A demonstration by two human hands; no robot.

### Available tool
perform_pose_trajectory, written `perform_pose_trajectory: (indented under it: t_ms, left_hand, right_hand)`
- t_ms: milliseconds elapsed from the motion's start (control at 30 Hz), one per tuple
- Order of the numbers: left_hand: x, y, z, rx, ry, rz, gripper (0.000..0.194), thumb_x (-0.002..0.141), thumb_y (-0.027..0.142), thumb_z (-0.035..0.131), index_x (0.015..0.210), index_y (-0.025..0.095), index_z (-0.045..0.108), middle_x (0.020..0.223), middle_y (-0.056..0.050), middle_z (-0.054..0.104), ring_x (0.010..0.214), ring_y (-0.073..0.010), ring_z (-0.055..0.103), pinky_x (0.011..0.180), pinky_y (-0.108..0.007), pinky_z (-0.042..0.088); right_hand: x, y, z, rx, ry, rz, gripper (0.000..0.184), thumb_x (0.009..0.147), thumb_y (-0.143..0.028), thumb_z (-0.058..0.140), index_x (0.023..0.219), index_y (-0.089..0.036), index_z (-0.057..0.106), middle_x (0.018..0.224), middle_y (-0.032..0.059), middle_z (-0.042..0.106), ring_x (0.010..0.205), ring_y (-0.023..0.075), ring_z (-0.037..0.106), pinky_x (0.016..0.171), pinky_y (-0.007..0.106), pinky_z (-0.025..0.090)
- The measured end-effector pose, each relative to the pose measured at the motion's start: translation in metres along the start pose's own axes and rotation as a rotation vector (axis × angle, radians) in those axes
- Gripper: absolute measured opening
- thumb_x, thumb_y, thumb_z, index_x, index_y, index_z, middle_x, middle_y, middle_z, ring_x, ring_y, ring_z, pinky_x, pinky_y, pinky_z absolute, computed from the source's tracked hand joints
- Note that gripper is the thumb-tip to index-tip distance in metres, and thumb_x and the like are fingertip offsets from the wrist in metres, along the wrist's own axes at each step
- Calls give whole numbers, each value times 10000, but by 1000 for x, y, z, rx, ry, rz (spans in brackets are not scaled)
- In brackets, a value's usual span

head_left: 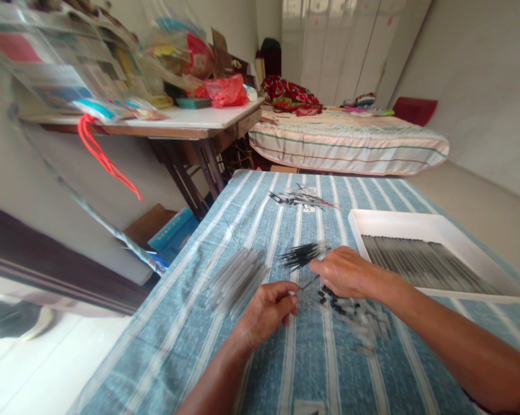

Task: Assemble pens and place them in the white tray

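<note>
Left forearm (217,374): nearest; by the left hand (268,305) a thin dark rod (308,282) is pinched, left of the white tray (392,216).
Right hand (344,271): narrowed on the rod's other end, just left of the tray.
Tray row (424,265): neatly laid dark lengths, apparently done.
Left of tray: clear tubes (236,279) and dark-ended sticks (303,255), apparently left to be used.
Near-left of tray: small loose pieces (364,323), likewise unused.

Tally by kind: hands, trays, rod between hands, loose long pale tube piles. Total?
Hands: 2 (left hand, right hand)
White tray: 1
Thin dark rod: 1
Long pale tube pile: 1
Total: 5
Tubes too blurred to count singly.
</note>
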State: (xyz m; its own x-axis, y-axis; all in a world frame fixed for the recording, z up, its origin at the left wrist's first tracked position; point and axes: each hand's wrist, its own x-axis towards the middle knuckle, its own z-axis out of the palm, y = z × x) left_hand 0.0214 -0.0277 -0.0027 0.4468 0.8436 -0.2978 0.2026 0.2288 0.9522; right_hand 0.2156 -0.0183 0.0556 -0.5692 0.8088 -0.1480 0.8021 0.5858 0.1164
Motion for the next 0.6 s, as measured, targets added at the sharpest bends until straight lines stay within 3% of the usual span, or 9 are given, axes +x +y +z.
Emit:
perform_pose_trajectory:
  t_ms: [100, 200, 300, 433, 500, 600]
  left_hand:
    - [-1, 0, 1, -52, -26, 24, 244, 721, 258, 585, 920, 141, 665, 568, 13, 608, 425, -86, 461, 401, -201, 288]
    - [-2, 2, 1, -146, -9, 80, 260, 734, 293, 615, 932, 132, 657, 595, 1, 622, 442, -83, 473, 410, -198, 314]
    - [-4, 4, 1, -302, 72, 155, 266, 728, 301, 650, 945, 147, 642, 610, 5, 634, 441, -75, 480, 429, -199, 350]
    - [-4, 4, 0, -439, 90, 222, 273, 717, 280, 679, 958, 160, 634, 619, 6, 640, 449, -75, 500, 437, -197, 365]
    - [-4, 3, 0, -453, 79, 225, 269, 716, 273, 686, 954, 157, 637, 621, 3, 644, 450, -75, 505, 436, -195, 365]
    - [-3, 1, 1, -456, 66, 220, 261, 715, 274, 689, 943, 156, 641, 627, 3, 648, 445, -71, 502, 434, -194, 365]
  right_hand:
    - [-2, -11, -4, 27, 83, -68, 168, 788, -105, 469, 854, -153, 617, 635, 62, 670, 557, 174, 597, 498, 258, 262]
    - [-6, -14, -8, 97, 250, -117, 156, 833, -130, 449, 860, -165, 599, 664, 33, 662, 571, 148, 576, 505, 261, 252]
    - [-10, -5, -8, 154, 349, -34, 200, 882, -179, 406, 865, -173, 606, 715, 34, 665, 641, 144, 587, 541, 249, 283]
    - [-9, 11, 6, 131, 128, 107, 210, 846, -208, 450, 766, -185, 643, 700, 47, 683, 640, 171, 615, 537, 250, 292]
    - [-7, 13, 19, 121, 8, 93, 203, 820, -221, 476, 754, -184, 664, 714, 62, 696, 670, 196, 635, 536, 252, 305]
    - [-3, 10, 37, 110, -63, 66, 233, 795, -167, 463, 742, -170, 690, 729, 90, 709, 694, 216, 653, 541, 256, 332]
